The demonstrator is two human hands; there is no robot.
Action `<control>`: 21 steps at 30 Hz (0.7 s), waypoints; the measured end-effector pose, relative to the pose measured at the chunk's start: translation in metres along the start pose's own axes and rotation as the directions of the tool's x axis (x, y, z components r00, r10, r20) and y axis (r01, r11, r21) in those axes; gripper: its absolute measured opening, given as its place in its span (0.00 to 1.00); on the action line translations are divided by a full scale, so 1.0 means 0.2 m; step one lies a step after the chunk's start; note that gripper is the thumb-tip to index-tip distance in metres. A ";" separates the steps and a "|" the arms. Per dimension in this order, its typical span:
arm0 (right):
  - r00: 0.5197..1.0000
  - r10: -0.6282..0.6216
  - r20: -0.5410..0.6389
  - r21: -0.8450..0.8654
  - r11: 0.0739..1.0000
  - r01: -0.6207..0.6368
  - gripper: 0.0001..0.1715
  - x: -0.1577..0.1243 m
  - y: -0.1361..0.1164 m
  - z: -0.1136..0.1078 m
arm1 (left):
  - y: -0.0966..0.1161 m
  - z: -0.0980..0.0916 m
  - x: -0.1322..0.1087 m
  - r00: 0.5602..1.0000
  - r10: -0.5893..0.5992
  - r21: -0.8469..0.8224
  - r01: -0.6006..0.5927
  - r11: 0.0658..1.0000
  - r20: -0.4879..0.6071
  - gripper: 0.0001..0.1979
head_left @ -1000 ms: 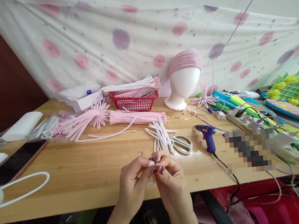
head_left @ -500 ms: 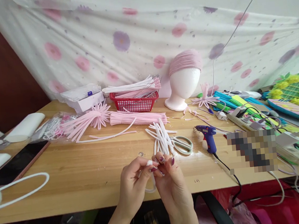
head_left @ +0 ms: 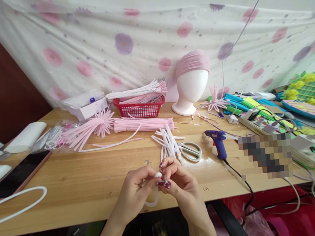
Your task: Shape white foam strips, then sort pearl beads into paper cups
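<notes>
Near the table's front edge, my left hand (head_left: 139,188) pinches a white pipe cleaner (head_left: 155,201), whose loose end curves down below the fingers. A small white lump of it shows at the left fingertips. My right hand (head_left: 184,184) meets the left one, its thumb and fingertips closed on the same piece; the exact grip is hidden by the fingers. Just beyond lie a pile of short white pipe cleaners (head_left: 169,143) and scissors with pale green handles (head_left: 191,152). A blue glue gun (head_left: 217,142) rests to the right.
Behind are pink pipe cleaner bundles (head_left: 144,124), a red basket (head_left: 138,110) and a white foam head (head_left: 192,88). At left lie a phone (head_left: 20,174) and a white cable loop (head_left: 29,206). A power strip (head_left: 258,126) with cords runs along the right.
My right hand has turned and its fingers have shifted, with thumb and fingertips now together at the white piece. The view has moved slightly.
</notes>
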State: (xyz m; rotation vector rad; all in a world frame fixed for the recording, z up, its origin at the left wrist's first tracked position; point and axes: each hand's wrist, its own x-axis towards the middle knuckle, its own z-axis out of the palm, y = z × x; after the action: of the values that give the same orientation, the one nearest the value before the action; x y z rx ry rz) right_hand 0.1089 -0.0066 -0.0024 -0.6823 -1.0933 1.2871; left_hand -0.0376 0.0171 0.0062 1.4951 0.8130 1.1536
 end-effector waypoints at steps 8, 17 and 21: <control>0.988 0.071 0.136 0.137 0.986 -0.090 0.15 0.01 0.02 -0.03 | 0.00 0.04 0.01 0.968 -0.163 -0.328 0.220 0.919 0.191 0.17; 0.993 0.083 0.086 0.210 0.973 -0.099 0.21 0.02 0.05 -0.02 | -0.04 0.05 0.02 0.948 -0.208 -0.455 0.299 0.839 0.240 0.19; 0.996 0.081 0.036 0.274 0.958 -0.087 0.19 0.02 0.07 0.01 | -0.06 0.05 0.02 0.946 -0.220 -0.475 0.312 0.823 0.239 0.22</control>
State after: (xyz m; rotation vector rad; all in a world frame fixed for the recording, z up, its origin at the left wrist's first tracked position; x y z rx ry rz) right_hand 0.1011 0.0006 -0.0140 -0.5081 -0.8887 1.4906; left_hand -0.0264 0.0202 -0.0056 0.9847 0.5201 0.9159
